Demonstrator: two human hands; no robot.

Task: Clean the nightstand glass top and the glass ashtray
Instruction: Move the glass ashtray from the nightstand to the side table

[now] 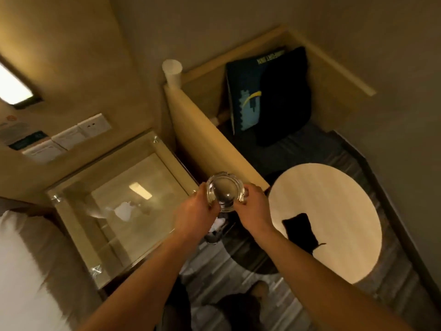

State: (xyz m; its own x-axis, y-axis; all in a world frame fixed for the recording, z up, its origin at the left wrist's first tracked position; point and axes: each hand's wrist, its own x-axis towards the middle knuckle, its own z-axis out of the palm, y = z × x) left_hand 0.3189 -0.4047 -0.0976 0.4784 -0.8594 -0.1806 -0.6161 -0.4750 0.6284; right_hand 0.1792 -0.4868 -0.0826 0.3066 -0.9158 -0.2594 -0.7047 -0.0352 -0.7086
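The glass ashtray (224,194) is held in the air just off the edge of the nightstand glass top (124,204). The left hand (198,211) and right hand (255,209) each have a grip clamped on its rim. The ashtray step seems under way. Wiping it would mean freeing one hand for the dark cloth (300,231) on the round tabletop (334,199).

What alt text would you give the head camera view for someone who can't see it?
The left hand and right hand hold a clear glass ashtray up between a glass-topped nightstand and a round table. A dark cloth lies on that table.
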